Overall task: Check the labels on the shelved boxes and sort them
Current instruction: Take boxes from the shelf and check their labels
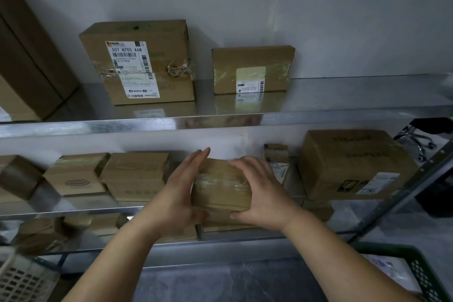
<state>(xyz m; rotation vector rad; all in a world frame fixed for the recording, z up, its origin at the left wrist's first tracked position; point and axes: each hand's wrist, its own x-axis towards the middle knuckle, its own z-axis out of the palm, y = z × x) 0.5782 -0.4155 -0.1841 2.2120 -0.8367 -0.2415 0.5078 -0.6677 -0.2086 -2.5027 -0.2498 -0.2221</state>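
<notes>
Head view. The small taped box (pixel 220 189) is at centre frame, held between both hands just in front of the middle shelf (pixel 81 203). I cannot tell whether its underside touches the shelf.

The left hand (pixel 179 193) has its fingers straight and flat against the box's left side, pressing rather than wrapping. The right hand (pixel 262 196) has its fingers curled over the top right edge and the thumb at the near lower edge, gripping. I read this as a two-sided clamp that lets the box be turned. The faces towards me show only glossy tape, so the label is probably on a hidden face.

On the upper shelf (pixel 343 95), left of centre, stands a large labelled box (pixel 139 61) with "507 N705 A68" legible. To its right, apart from it, a smaller box (pixel 252 68) leans at the wall with a small label low on its front. Both face label-outward, presumably so they can be read at a glance.

On the middle shelf, plain boxes crowd to the left of the hands. To the right, a big carton (pixel 353 164) has a label at its near lower corner.

A green crate (pixel 416 267) is at lower right and a white basket (pixel 22 282) at lower left. I judge these to be likely sort destinations.

The step in hand is finding this box's label. With slick tape and only one hand wrapping, the box may slip when rotated.
</notes>
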